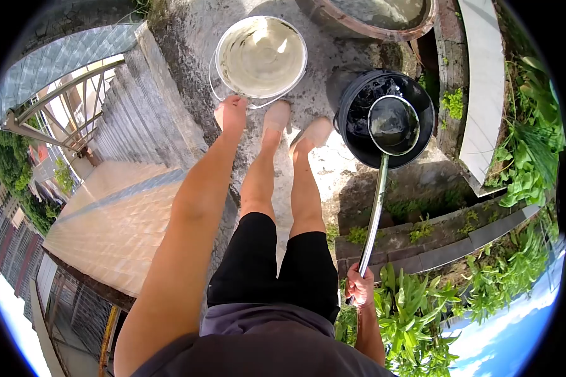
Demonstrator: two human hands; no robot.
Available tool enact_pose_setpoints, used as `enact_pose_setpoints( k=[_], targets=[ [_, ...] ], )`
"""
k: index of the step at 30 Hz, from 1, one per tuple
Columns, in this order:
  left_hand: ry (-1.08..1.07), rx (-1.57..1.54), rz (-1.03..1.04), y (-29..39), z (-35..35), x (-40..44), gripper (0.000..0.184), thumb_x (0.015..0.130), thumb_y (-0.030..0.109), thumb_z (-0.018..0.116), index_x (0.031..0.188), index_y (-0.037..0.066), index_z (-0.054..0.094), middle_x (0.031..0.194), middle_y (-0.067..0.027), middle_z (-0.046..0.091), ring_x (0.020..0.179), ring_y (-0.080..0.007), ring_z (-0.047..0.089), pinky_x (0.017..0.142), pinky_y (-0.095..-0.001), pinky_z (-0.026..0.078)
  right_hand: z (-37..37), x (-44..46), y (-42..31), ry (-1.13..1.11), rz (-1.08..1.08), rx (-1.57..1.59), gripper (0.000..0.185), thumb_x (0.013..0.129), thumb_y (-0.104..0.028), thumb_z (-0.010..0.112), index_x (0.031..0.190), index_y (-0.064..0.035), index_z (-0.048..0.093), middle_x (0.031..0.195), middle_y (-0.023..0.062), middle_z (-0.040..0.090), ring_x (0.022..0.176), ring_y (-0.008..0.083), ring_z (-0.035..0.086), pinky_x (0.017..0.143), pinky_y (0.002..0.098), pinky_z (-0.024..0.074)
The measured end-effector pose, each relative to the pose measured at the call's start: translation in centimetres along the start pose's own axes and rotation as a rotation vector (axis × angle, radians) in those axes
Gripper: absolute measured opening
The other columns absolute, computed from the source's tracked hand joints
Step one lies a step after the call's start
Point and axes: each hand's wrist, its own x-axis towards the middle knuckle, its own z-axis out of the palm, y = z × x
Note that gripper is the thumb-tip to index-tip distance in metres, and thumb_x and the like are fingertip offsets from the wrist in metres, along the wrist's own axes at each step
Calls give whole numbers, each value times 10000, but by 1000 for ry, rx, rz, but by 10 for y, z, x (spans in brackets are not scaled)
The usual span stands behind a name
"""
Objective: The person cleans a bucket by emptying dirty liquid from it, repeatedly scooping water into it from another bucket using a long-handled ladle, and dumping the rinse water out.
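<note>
My right hand [360,286] is wrapped round the handle of a long metal ladle [375,213]. The ladle's round bowl rests over the inside of a black bucket [429,129] that holds dark liquid. A white bucket [220,56] stands to the left, with pale, cloudy contents. At its near rim, my left hand [231,113] has its fingers closed where the bucket's thin wire handle [258,105] passes. The exact grip there is partly hidden by the hand.
Both feet [314,131] stand on the concrete between the buckets. A large round basin [415,30] is at the top. Brick-edged planters [409,242] with green plants lie on the right. A low wall [163,94] and a tiled roof [113,220] are on the left.
</note>
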Motion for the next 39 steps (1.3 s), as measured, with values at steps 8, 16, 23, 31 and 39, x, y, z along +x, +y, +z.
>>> enact_pose_setpoints(
  k=[8, 16, 23, 31, 39],
  targets=[
    [282, -1104, -737, -18, 36, 27, 533, 720, -53, 656, 1183, 95, 438, 964, -140, 617, 685, -255, 657, 570, -337, 520, -12, 16, -2, 19, -3, 22, 141, 851, -69, 644, 930, -43, 529, 523, 15, 437, 342, 125, 406, 299, 262, 360],
    [-467, -1592, -388, -60, 37, 60, 486, 816, -64, 494, 1272, 106, 499, 1188, -56, 586, 1026, -203, 562, 859, -378, 468, -12, 31, -15, 54, 8, 17, 73, 833, 0, 606, 879, -16, 552, 518, 31, 468, 331, 129, 426, 307, 251, 345],
    [-475, -1626, -308, -9, -28, 48, 340, 773, -82, 503, 1036, 128, 549, 930, 16, 573, 847, -158, 548, 802, -377, 465, -6, 21, -18, 3, -24, -51, 70, 834, -17, 619, 856, -28, 553, 519, 14, 465, 342, 119, 423, 314, 251, 358],
    [-406, -1531, -332, 51, -183, -26, 314, 727, -18, 666, 978, 159, 601, 802, 42, 611, 802, -175, 624, 825, -417, 497, -3, -24, -16, -44, -95, -21, 101, 829, -35, 632, 849, -36, 533, 492, 8, 439, 328, 122, 418, 304, 270, 349],
    [-420, -1413, -49, 183, -256, 17, 95, 892, 60, 639, 898, 133, 578, 846, -23, 625, 795, -183, 611, 735, -394, 529, 19, -55, -60, -40, -244, -19, 135, 833, -71, 635, 848, -31, 507, 491, 3, 431, 326, 105, 389, 307, 263, 334]
  ],
)
